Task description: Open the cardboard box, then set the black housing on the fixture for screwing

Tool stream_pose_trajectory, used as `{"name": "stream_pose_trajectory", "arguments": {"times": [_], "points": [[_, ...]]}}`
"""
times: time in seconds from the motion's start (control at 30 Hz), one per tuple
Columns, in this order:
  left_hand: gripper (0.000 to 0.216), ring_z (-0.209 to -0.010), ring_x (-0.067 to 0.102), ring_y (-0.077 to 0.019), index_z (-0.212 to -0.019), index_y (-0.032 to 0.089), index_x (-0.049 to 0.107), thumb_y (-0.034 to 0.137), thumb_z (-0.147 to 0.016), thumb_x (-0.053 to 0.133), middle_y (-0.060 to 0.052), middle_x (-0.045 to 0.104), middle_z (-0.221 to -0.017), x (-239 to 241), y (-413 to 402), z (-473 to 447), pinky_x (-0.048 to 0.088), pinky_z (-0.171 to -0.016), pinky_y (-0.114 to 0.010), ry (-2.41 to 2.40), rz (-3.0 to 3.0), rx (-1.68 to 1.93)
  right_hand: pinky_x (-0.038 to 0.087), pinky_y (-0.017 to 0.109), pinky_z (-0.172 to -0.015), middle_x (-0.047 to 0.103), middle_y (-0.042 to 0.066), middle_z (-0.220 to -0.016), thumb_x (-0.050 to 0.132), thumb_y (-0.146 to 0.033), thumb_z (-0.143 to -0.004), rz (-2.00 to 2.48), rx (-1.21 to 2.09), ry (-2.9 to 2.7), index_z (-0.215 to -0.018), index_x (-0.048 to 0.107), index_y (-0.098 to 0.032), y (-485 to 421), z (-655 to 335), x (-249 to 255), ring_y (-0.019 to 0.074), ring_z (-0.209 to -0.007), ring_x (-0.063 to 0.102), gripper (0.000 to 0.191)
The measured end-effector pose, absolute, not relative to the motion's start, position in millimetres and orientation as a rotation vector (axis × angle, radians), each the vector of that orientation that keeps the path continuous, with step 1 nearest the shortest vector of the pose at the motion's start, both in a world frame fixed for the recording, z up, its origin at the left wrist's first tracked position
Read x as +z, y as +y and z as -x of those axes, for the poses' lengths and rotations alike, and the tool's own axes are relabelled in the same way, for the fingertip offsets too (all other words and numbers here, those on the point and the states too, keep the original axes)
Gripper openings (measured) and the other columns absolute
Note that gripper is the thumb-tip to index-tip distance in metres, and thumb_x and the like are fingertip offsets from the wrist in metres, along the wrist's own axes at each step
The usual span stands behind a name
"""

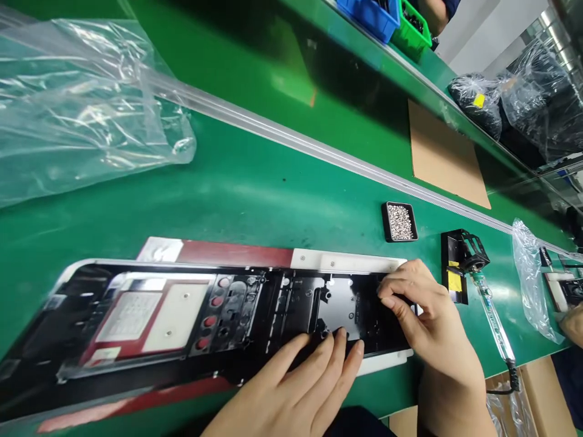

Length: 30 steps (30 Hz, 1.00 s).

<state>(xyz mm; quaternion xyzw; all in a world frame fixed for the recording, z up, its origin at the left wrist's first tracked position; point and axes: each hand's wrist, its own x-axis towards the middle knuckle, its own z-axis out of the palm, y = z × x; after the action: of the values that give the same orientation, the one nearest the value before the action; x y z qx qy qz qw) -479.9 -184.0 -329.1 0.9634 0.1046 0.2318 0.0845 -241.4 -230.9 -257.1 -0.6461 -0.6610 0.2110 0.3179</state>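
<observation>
Hands are both flat on the long black panel [218, 321] lying across the green bench [255, 188], looks like to pin it down. Left hand [296, 388] presses spread fingers on its near edge, gripping nothing, while the right hand [423, 315] curls loosely over its right end, near the tray of screws [399, 221] and electric screwdriver [483, 291].

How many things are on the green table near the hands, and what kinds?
Long black panel, with left hand and right hand on it: 1
Tray of screws: 1
Electric screwdriver: 1
Cardboard sheet: 1
Clear plastic bags: 2
Total: 6
</observation>
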Motion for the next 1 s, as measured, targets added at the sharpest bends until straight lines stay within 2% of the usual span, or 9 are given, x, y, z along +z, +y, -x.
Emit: {"name": "stream_pose_trajectory", "arguments": {"times": [0.13,0.27,0.43,0.57,0.67,0.83,1.0], "points": [[0.052,-0.139,0.048,-0.028,-0.155,0.02,0.045,0.036,-0.105,0.044,-0.013,0.055,-0.147,-325,-188,475,0.034,-0.124,-0.047,0.408,-2.865,0.609,0.035,0.034,-0.098,0.051,0.003,-0.119,0.053,-0.004,-0.104,1.828,0.452,-1.736,-0.098,0.063,-0.019,-231,241,-261,0.019,-0.115,0.044,0.02],[0.056,-0.141,0.046,-0.0298,-0.156,0.019,0.043,0.039,-0.104,0.047,-0.014,0.052,-0.15,-322,-190,470,0.034,-0.125,-0.049,0.429,-2.85,0.592,0.033,0.034,-0.101,0.051,0.001,-0.12,0.056,-0.009,-0.103,1.883,0.501,-1.63,-0.095,0.067,-0.023,-232,239,-263,0.019,-0.117,0.045,0.019],[0.051,-0.138,0.049,-0.0272,-0.154,0.019,0.047,0.033,-0.105,0.045,-0.013,0.055,-0.147,-321,-189,475,0.033,-0.124,-0.045,0.391,-2.858,0.608,0.034,0.035,-0.099,0.055,0.002,-0.117,0.06,-0.012,-0.101,1.89,0.576,-1.575,-0.09,0.07,-0.024,-232,240,-261,0.0208,-0.115,0.047,0.019],[0.045,-0.128,0.052,-0.0209,-0.144,0.017,0.058,0.019,-0.108,0.03,-0.009,0.061,-0.137,-322,-185,482,0.023,-0.127,-0.041,0.313,-2.86,0.653,0.037,0.034,-0.096,0.056,0.002,-0.112,0.064,-0.014,-0.098,1.905,0.594,-1.514,-0.088,0.072,-0.025,-231,242,-260,0.02,-0.111,0.05,0.017],[0.048,-0.125,0.052,-0.0201,-0.14,0.015,0.061,0.016,-0.109,0.023,-0.009,0.063,-0.132,-323,-183,483,0.018,-0.127,-0.042,0.27,-2.839,0.667,0.039,0.037,-0.095,0.058,0.004,-0.108,0.067,-0.02,-0.095,1.928,0.617,-1.432,-0.084,0.075,-0.025,-228,241,-261,0.0224,-0.108,0.052,0.015],[0.047,-0.125,0.052,-0.0219,-0.139,0.014,0.061,0.015,-0.11,0.024,-0.01,0.063,-0.133,-322,-180,481,0.023,-0.122,-0.043,0.241,-2.82,0.633,0.04,0.038,-0.097,0.06,0.005,-0.106,0.075,-0.027,-0.088,1.938,0.735,-1.339,-0.079,0.079,-0.026,-222,233,-261,0.0236,-0.107,0.056,0.01],[0.048,-0.127,0.051,-0.0221,-0.141,0.014,0.058,0.016,-0.11,0.022,-0.01,0.062,-0.134,-321,-178,480,0.025,-0.12,-0.043,0.238,-2.829,0.65,0.04,0.036,-0.097,0.06,0.002,-0.106,0.078,-0.021,-0.085,1.943,0.854,-1.342,-0.078,0.08,-0.029,-214,224,-258,0.0205,-0.106,0.057,0.01]]}}
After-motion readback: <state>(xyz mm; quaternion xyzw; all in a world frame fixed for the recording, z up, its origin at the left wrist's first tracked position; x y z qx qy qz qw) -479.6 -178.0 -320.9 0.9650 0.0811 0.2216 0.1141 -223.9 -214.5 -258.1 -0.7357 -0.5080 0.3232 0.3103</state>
